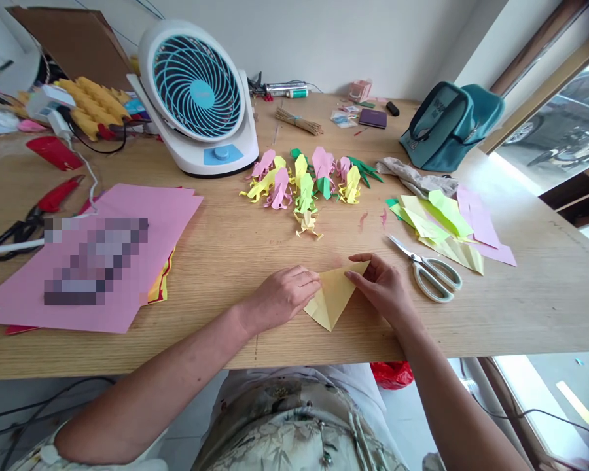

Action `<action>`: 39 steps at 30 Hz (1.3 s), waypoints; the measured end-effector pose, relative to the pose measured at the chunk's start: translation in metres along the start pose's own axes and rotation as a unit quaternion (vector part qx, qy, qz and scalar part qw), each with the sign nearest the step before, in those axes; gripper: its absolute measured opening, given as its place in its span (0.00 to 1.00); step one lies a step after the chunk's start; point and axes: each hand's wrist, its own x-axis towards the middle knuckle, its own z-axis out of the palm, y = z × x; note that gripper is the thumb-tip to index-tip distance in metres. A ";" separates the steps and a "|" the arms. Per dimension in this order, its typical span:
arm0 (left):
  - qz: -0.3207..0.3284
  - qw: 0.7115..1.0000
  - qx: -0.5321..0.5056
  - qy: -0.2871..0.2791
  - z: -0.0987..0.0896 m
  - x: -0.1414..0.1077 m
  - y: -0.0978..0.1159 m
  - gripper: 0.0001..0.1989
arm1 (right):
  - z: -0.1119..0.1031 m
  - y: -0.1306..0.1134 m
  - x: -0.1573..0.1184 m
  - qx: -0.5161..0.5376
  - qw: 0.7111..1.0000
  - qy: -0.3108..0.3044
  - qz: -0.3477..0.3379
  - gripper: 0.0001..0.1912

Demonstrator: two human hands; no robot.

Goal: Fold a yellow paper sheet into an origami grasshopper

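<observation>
Along the left side of the wood-grained table (226, 255) lie black-handled scissors (36, 213) with a red upper part. Just beside them, pink paper sheets (164, 226) form a flat, smooth stack with straight edges; a pixelated patch covers much of the top one. Behind the stack stands a fan (196, 91), its white plastic body tilted back and its round grille spun from curved blue ribs.

Near the front edge, the left hand (290, 293) comes in low with its back turned up, the forearm slanting across the wood. Its fingers are bunched close together over the left part of the yellow paper (330, 302); whether they grip it or only press, I cannot tell. Farther back, folded paper figures (302, 180) crowd together, crisp and angular, in pink, yellow and green.

The yellow paper lies between the hands, thin and matte, creased down its face and coming to a point toward the person. At its upper right corner the right hand (383, 284) pinches it, thumb and forefinger narrowed on the edge, wrist bent inward. Just right of that hand rest white-handled scissors (416, 258), blades angled away, and beyond them overlapping loose paper pieces (434, 226) and a soft-sided teal bag (446, 127).
</observation>
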 end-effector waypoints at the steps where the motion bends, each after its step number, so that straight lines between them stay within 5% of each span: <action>1: -0.001 1.000 0.001 -0.001 -0.001 0.000 0.000 0.10 | 0.000 0.001 0.000 0.002 1.000 -0.002 0.000 0.24; 10: 0.001 1.000 0.011 -0.005 0.001 -0.001 0.001 0.13 | 0.005 -0.002 -0.004 -0.187 0.979 0.064 -0.047 0.34; 15: 0.006 1.000 0.026 -0.016 0.001 -0.001 0.002 0.15 | 0.009 -0.008 -0.013 -0.192 0.972 0.096 -0.097 0.35; 23: 0.007 0.999 0.040 -0.022 -0.003 0.001 0.003 0.15 | 0.006 -0.008 -0.018 -0.231 0.944 0.057 -0.228 0.05; 27: -0.004 0.999 0.032 -0.011 -0.003 0.001 0.003 0.13 | 0.001 -0.008 -0.021 -0.220 0.932 -0.023 -0.287 0.08; 31: -0.009 1.000 0.023 -0.012 -0.004 0.001 0.003 0.12 | -0.001 -0.006 -0.024 -0.222 0.937 -0.069 -0.262 0.10; 36: -0.009 0.999 0.022 -0.025 -0.004 0.001 0.003 0.14 | 0.006 -0.005 -0.019 -0.191 0.977 -0.017 -0.094 0.17; 39: -0.001 0.999 0.035 -0.033 -0.004 0.001 0.003 0.17 | 0.010 -0.006 -0.017 -0.151 0.987 -0.014 -0.056 0.22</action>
